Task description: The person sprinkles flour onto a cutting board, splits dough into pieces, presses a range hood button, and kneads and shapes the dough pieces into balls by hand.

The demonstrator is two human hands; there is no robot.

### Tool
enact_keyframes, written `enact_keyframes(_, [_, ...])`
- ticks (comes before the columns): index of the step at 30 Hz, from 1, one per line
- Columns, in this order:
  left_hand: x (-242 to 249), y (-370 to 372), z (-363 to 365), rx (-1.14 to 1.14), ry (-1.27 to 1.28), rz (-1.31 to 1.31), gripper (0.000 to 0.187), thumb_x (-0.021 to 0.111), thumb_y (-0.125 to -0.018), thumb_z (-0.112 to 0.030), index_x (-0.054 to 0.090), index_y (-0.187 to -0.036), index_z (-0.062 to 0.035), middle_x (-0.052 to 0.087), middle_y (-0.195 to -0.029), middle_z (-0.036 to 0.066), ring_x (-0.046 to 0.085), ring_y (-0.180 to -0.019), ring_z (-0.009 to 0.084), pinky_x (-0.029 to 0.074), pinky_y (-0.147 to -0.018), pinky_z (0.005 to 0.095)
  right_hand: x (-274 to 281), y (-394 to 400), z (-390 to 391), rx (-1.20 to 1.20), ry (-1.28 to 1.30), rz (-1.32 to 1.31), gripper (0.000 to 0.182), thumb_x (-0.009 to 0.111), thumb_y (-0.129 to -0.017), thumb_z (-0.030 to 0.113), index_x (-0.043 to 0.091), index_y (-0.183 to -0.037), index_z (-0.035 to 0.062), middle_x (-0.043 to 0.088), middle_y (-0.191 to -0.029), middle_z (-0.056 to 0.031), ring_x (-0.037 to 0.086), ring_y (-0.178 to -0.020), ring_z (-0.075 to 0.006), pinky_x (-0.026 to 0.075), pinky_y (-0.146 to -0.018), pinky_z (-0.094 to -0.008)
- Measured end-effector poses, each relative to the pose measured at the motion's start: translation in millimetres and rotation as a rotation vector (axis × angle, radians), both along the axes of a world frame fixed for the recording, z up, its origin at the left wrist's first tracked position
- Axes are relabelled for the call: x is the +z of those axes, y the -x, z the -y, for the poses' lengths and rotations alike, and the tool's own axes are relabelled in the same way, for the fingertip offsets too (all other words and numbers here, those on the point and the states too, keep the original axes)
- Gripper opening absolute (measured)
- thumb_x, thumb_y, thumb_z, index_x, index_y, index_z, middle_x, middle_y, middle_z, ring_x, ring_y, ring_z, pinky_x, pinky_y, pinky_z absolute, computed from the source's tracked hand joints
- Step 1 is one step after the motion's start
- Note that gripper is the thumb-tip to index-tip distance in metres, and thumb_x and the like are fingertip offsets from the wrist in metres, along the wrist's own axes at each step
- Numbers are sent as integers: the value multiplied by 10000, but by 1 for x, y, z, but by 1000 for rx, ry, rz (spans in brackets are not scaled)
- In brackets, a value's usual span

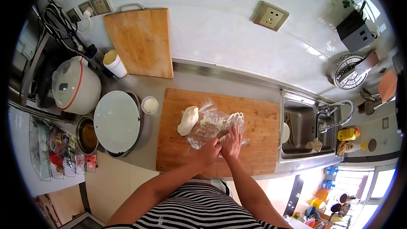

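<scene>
A small piece of dough (222, 138) shows between my two hands on the floured wooden board (258, 144), mostly covered by them. My left hand (210, 150) is closed, its fingers curled at the left side of this piece. My right hand (232, 142) lies beside it with fingers stretched forward, its palm against the dough. A larger, elongated lump of dough (188, 121) rests to the left on the board. White flour (212, 121) is smeared around and beyond my hands.
Left of the board stand a small cup of white powder (150, 105), a large white enamel lid or basin (117, 122), a pot of brown liquid (87, 135) and a white cooker (78, 85). A sink (299, 114) adjoins the right side. Another cutting board (142, 42) leans on the wall.
</scene>
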State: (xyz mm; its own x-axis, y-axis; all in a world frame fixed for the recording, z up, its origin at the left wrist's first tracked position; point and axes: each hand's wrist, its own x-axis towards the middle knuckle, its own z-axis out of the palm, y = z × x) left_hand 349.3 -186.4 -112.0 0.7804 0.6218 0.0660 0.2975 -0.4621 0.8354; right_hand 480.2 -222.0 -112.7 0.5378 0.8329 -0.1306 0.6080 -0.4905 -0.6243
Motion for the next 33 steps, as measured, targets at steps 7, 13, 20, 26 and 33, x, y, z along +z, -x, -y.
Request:
enact_keyframes(7, [6,-11,1,395,11,-25,287,565,-837,-148,587,-1047,47,550,-925,196,535,-848,366,441,-741,427,2,-14,-34,-46,73,258,489,311,-968,286,388,-1380,34,233,-1509,-128,156,-1411,-274,106,-1142,-432])
enact_keyframes(13, [14,-4,5,69,-34,9,329,578,-807,-107,563,-1100,42,541,-963,208,536,-864,367,444,-785,439,4,1,4,4,30,39,481,317,-964,275,421,-1356,17,233,-1508,-142,153,-1412,-286,105,-1140,-434])
enact_keyframes(20, [15,-11,4,346,98,-18,406,599,-795,-118,540,-1171,23,528,-991,206,530,-899,384,453,-792,444,5,-17,-32,-45,35,267,489,327,-956,259,373,-1390,37,239,-1509,-128,162,-1412,-270,112,-1138,-443])
enact_keyframes(26, [13,-5,1,125,-67,-52,439,587,-793,-145,525,-1199,11,515,-1061,214,527,-940,385,457,-813,439,6,4,-3,-52,6,-26,479,314,-962,273,416,-1361,27,262,-1493,-159,172,-1407,-293,109,-1135,-456])
enact_keyframes(33, [13,-13,0,420,57,-54,394,573,-786,-87,550,-1175,-32,555,-984,202,545,-891,377,465,-753,423,4,-19,-25,29,21,297,480,333,-962,275,393,-1376,39,289,-1482,-146,194,-1401,-279,120,-1140,-436])
